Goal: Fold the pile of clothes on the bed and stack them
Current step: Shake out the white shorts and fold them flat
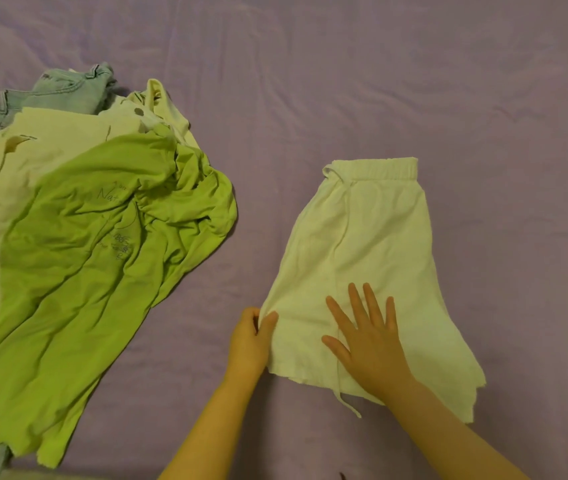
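Your left hand [251, 336] pinches the shorts' [372, 244] left hem corner; right hand [370, 344] flat, pressing; waistband lies far side.

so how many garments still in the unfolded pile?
At least 4: green shirt on top, cream top beneath, pale piece behind, jeans at back. More may be hidden.

Both bare forearms enter from six o'clock. The left hand [249, 341] has its fingers curled, thumb pointing toward one o'clock, its grip a pinch on cloth. The right hand [369, 344] lies palm down, fingers straight and spread toward eleven o'clock, thumb out toward nine.
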`<state>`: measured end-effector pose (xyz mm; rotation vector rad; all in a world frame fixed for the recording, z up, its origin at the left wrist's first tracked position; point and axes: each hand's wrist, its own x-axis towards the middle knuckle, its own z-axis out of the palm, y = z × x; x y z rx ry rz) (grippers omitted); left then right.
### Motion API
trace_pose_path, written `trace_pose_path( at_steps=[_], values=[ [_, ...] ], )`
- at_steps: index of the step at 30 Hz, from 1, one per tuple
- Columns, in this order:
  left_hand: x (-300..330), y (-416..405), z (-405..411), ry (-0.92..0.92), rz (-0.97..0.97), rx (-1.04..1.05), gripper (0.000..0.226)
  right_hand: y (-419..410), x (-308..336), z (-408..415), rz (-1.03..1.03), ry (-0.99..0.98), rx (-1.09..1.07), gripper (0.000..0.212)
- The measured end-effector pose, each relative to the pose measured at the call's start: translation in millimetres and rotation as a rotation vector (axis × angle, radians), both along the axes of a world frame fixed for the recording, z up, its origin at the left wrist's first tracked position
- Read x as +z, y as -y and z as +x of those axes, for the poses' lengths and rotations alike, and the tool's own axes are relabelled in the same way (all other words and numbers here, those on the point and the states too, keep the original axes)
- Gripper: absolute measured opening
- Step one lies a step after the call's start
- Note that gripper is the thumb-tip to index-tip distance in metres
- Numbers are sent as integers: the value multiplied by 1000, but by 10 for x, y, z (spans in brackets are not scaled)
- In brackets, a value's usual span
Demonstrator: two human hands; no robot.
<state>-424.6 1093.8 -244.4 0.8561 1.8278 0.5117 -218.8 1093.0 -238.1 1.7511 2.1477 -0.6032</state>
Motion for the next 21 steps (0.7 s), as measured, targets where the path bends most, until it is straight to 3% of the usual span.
trace_pose_path(
  at_steps=[4,7,10,12,13,15,18,21],
  values=[
    [-57,13,-103,76,-95,-121,38,104,-67,100,13,48,19,65],
    [-40,7,-119,2,-69,-84,48,155,-79,219,36,79,14,61],
    [43,12,12,-348,8,-226,59,163,-39,306,121,52,20,53],
    [160,9,179,-583,190,-370,58,208,23,393,159,16,-62,62],
    [225,-5,305,-574,271,-413,54,250,63,467,164,-4,-108,64],
    [338,-23,652,-385,327,-521,39,372,132,646,164,-61,-208,59],
    [392,46,1270,-152,270,-704,28,606,206,951,96,-174,-421,52],
    [371,197,1847,-98,193,-823,29,775,285,1246,22,-456,-680,46]
  ],
)
